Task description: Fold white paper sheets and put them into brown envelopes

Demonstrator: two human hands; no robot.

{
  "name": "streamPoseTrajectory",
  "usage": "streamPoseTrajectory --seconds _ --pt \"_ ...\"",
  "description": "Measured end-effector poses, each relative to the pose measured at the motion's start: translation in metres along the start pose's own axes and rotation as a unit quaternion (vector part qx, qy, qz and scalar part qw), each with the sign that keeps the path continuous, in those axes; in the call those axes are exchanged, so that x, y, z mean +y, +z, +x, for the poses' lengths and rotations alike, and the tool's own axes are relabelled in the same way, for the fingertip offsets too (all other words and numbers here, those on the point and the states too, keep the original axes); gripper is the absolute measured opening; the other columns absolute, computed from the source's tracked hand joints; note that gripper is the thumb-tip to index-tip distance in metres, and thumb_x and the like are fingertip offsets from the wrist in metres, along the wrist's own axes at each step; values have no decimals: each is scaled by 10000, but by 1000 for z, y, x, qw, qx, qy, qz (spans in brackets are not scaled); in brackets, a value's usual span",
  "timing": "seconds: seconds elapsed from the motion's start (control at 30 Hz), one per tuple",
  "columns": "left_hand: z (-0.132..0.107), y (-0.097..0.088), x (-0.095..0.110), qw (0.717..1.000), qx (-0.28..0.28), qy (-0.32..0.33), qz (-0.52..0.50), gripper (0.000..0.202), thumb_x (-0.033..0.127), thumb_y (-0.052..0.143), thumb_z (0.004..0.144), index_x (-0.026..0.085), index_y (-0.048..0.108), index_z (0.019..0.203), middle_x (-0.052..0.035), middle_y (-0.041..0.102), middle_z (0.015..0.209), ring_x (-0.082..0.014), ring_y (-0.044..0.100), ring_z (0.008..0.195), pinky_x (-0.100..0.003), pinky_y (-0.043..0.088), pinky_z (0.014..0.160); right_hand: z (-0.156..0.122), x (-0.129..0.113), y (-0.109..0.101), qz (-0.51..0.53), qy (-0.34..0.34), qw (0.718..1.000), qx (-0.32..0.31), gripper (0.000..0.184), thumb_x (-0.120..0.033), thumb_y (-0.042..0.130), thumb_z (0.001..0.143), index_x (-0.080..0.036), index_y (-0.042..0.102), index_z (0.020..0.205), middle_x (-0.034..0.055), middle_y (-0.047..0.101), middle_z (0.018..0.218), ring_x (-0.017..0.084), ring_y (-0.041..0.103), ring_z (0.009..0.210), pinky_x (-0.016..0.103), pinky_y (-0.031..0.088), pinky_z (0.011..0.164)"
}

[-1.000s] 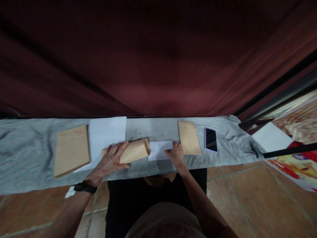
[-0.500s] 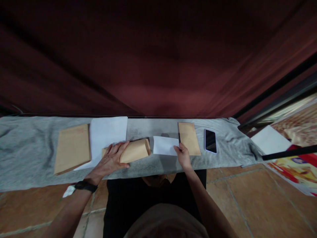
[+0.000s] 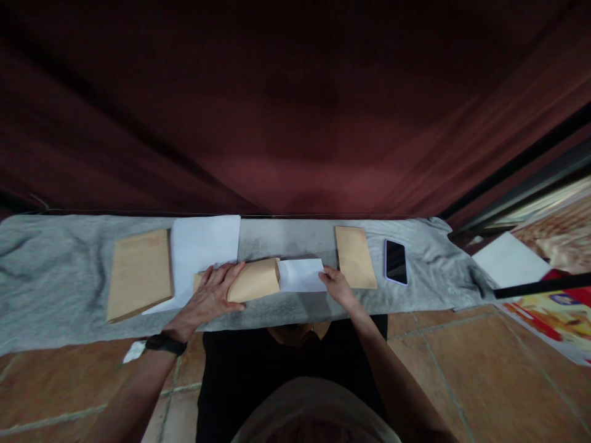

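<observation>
My left hand [image 3: 214,294] grips a brown paper envelope [image 3: 255,280] from above, fingers over its far side and thumb along the near edge. The envelope's mouth bulges toward the right. My right hand [image 3: 336,284] pinches the right end of a folded white paper [image 3: 301,275] between thumb and fingers. The paper's left end is at the envelope's mouth, and its edge there is hidden. Just beyond my right hand lies another brown envelope [image 3: 356,257], flat on the grey cloth.
Grey cloth [image 3: 286,234] covers the narrow surface. On the left, a larger stack of brown envelopes [image 3: 141,271] overlaps white sheets [image 3: 206,240]. A phone [image 3: 396,263] lies to the right. A dark red curtain [image 3: 295,154] hangs behind, and a black bar [image 3: 545,285] crosses the right side.
My right hand has moved left with the white paper, closing the gap to the envelope's mouth. My left hand keeps its hold on the envelope.
</observation>
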State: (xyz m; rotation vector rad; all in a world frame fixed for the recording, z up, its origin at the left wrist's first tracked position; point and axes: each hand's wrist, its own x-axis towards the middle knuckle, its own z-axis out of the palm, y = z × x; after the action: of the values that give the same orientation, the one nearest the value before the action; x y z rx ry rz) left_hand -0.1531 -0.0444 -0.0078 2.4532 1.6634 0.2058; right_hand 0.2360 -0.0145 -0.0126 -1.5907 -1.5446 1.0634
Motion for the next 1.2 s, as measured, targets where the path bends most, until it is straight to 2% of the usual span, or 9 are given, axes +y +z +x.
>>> streamPoseTrajectory --seconds 0.1,0.23,0.37,0.6,0.87,0.93,1.03,1.1,1.2 --pt "0 1 0 1000 -2 -2 -3 1123 526 757 745 271 155 1659 -164 470 1541 -389 409 1459 -608 164 1259 7 -6 -8 -40 0 998 -41 191 -291 577 898 -234 747 831 7 754 803 223 695 799 319 549 767" --pt "0 1 1 1000 3 -6 -9 1106 524 745 755 287 154 1658 -157 467 1553 -390 410 1461 -611 163 1258 11 -13 -8 -66 -11 997 -50 181 -237 574 900 -227 753 872 7 763 819 217 699 814 287 528 749" --pt "0 1 1 1000 1 -4 -13 1124 536 758 747 294 147 1659 -157 458 1550 -391 396 1466 -613 168 1256 11 -16 0 -85 1 994 -74 162 -210 597 883 -215 714 771 -2 711 717 189 666 731 248 471 681" --pt "1 4 0 1000 -11 3 -8 1161 560 771 737 251 139 1660 -184 434 1548 -385 373 1483 -606 141 1268 10 -14 5 -52 29 992 -110 209 -194 538 888 -208 668 724 -30 644 629 133 586 560 210 426 552" --pt "3 7 -1 1000 -18 14 -6 1187 611 762 732 260 115 1664 -177 437 1548 -398 376 1478 -615 129 1268 15 -11 14 -20 39 990 -134 220 -198 520 874 -215 645 694 -40 617 612 127 587 552 202 431 525" --pt "3 7 -1 1000 -21 17 -6 1192 620 760 730 255 116 1663 -179 439 1544 -400 378 1476 -619 126 1268 15 -8 20 -4 38 992 -119 187 -216 542 871 -222 665 731 -42 649 666 129 614 614 201 456 563" --pt "3 7 -1 1000 -22 17 -6 1190 627 752 729 228 128 1661 -189 428 1556 -400 370 1481 -617 123 1269 16 -1 28 58 55 996 -46 139 -282 572 863 -228 690 813 -40 673 728 144 639 698 214 499 620" --pt "4 7 -1 1000 -23 17 -8 1182 626 747 730 216 143 1659 -192 427 1562 -402 369 1482 -620 124 1268 17 4 31 86 75 993 -12 171 -319 553 864 -220 687 830 -35 650 689 151 627 657 230 512 602" --pt "5 6 1 1000 -21 20 -13 1170 615 757 731 217 165 1658 -191 437 1560 -407 378 1477 -627 121 1267 17 8 33 91 89 992 -17 189 -323 536 861 -214 681 807 -32 622 635 150 608 588 239 517 567"
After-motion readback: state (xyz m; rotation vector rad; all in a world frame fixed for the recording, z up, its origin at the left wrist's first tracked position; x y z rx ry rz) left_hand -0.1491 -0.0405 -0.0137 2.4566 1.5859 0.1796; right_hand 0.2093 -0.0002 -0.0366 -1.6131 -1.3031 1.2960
